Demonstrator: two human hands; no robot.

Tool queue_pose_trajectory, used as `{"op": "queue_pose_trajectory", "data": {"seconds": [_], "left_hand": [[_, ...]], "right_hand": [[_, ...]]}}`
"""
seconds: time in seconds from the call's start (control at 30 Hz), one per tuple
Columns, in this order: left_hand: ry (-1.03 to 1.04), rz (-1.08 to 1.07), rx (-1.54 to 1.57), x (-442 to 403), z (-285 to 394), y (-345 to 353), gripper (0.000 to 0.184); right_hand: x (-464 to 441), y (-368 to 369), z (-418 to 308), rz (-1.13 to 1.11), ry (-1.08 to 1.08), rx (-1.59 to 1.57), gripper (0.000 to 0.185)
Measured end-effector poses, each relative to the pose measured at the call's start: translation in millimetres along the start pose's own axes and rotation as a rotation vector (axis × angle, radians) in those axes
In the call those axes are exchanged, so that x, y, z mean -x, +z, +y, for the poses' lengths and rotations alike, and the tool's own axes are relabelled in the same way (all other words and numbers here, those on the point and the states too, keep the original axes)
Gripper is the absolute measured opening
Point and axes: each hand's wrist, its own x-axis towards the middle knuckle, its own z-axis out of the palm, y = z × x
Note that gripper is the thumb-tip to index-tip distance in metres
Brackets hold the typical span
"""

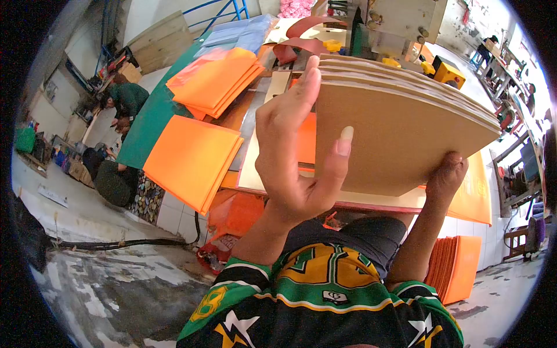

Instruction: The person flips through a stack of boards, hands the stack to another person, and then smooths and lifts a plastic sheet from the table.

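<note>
A stack of brown boards [400, 127] is held up on edge in front of me, with several layers showing along its top. My right hand [448, 174] grips its lower right corner, thumb on the near face and the other fingers hidden behind. At the left edge of the stack is my left hand [296, 145], its fingers stretched upward and its thumb apart; whether it touches the boards I cannot tell. Behind the boards, a machine [400, 23] stands on the worktable.
Folded orange sheets [191, 156] and another orange pile [220, 81] lie on the left, near a green surface [154, 110]. Clear plastic [243, 35] lies farther back. An orange stack [455, 267] stands low on the right. People [125, 98] crouch at far left.
</note>
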Motion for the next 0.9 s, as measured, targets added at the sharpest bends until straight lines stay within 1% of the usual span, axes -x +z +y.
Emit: {"op": "queue_pose_trajectory", "data": {"seconds": [0.37, 0.43, 0.53, 0.67, 0.73, 0.83, 0.87, 0.9], "left_hand": [[-0.009, 0.005, -0.002, 1.8, 2.1, 1.2, 0.057], [-0.017, 0.005, 0.007, 2.4, 2.0, 2.5, 0.057], [-0.01, 0.012, 0.012, 3.4, 0.9, 2.6, 0.058], [0.004, -0.044, -0.027, 4.9, 0.3, 0.7, 0.061], [0.004, -0.044, -0.037, 5.1, 0.8, 0.3, 0.061], [-0.017, -0.058, -0.037, 3.6, 2.4, -0.2, 0.061], [-0.015, -0.058, -0.034, 3.3, 2.4, -0.1, 0.061], [-0.014, -0.057, -0.032, 3.5, 2.1, -0.1, 0.061]], "right_hand": [[-1.3, -1.1, 2.9, 0.006, -0.026, 0.007, 0.08], [-0.5, -10.7, 11.1, -0.107, -0.001, -0.06, 0.075], [-0.8, -14.4, 12.0, -0.123, 0.008, -0.026, 0.074], [-0.9, -14.0, 13.9, -0.103, 0.0, 0.003, 0.073], [-1.6, -3.1, 5.7, -0.012, -0.073, 0.108, 0.073], [0.2, 3.6, -2.5, 0.031, -0.071, 0.109, 0.074], [0.4, 0.7, -0.5, 0.031, -0.071, 0.109, 0.074], [0.8, -4.8, 3.2, -0.023, -0.045, 0.053, 0.072]]}}
